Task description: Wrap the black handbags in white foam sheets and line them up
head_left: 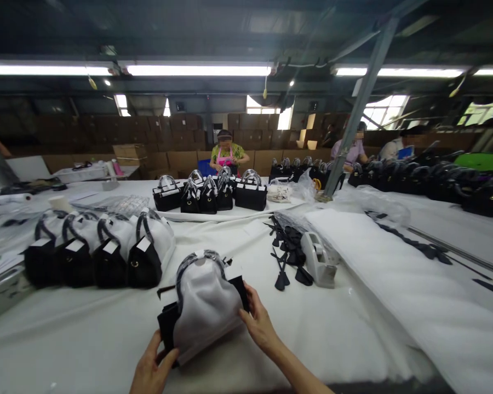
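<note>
Near the front of a white table, the left hand and right hand, both half-curled, grip opposite ends of a wrapped bag. Tags on the black row at left are too small to read. Strip lights hang above; cartons stack behind.

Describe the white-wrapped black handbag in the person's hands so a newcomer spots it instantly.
Start with the white-covered table filling the foreground. Near its front edge, just left of centre, the bare left hand and right hand hold the white-wrapped black handbag. Its broad white side faces the camera, whereas the four black handbags lined up further left show black ends.
</note>
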The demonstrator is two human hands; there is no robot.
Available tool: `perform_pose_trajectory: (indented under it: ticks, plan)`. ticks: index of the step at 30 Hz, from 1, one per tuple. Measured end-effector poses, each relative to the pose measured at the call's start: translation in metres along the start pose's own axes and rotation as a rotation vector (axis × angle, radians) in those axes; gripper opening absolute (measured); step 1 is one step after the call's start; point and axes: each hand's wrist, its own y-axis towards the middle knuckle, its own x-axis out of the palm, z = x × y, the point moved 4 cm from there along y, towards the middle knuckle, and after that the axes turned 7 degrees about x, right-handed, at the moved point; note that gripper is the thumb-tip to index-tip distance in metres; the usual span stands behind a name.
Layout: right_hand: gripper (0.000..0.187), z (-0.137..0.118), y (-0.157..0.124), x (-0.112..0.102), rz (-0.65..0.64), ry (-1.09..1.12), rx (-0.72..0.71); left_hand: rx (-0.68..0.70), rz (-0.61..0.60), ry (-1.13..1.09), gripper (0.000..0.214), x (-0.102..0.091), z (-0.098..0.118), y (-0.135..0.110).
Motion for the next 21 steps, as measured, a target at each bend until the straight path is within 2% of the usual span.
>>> perform_pose_trajectory:
  ticks: [2,5,6,8,10,11,13,15,17,19,21]
  plan:
    - [0.060,0.007,0.002,0.008,0.031,-0.043,-0.006,0.039,-0.025,0.048,0.059,-0.008,0.006,-0.002]
    - [0.058,0.009,0.003,0.009,0.040,-0.077,-0.008,0.169,-0.070,0.248,0.036,-0.023,0.045,0.002]
    - [0.056,0.009,0.003,0.008,0.037,-0.094,-0.005,0.208,-0.029,0.333,0.033,-0.030,0.062,0.005]
    - [0.053,0.008,0.003,0.005,0.033,-0.138,0.005,0.269,0.135,0.426,0.038,-0.045,0.100,0.015]
    - [0.051,0.008,0.002,0.002,0.049,-0.182,0.008,0.335,0.268,0.388,0.039,-0.052,0.135,0.027]
    - [0.050,0.009,0.002,0.001,0.062,-0.199,0.005,0.379,0.277,0.350,0.042,-0.051,0.152,0.035]
    - [0.050,0.011,0.002,0.000,0.084,-0.227,-0.002,0.454,0.205,0.296,0.056,-0.038,0.179,0.050]
    - [0.052,0.017,0.001,-0.001,0.088,-0.258,0.007,0.477,0.067,0.290,0.074,-0.017,0.197,0.066]
    - [0.054,0.025,-0.001,-0.004,0.077,-0.312,0.026,0.451,-0.088,0.284,0.085,0.005,0.206,0.080]
    - [0.054,0.036,-0.007,-0.008,0.063,-0.409,0.046,0.415,-0.180,0.228,0.083,0.022,0.208,0.089]
    - [0.054,0.048,-0.014,-0.013,0.038,-0.530,0.057,0.398,-0.195,0.141,0.065,0.029,0.206,0.094]
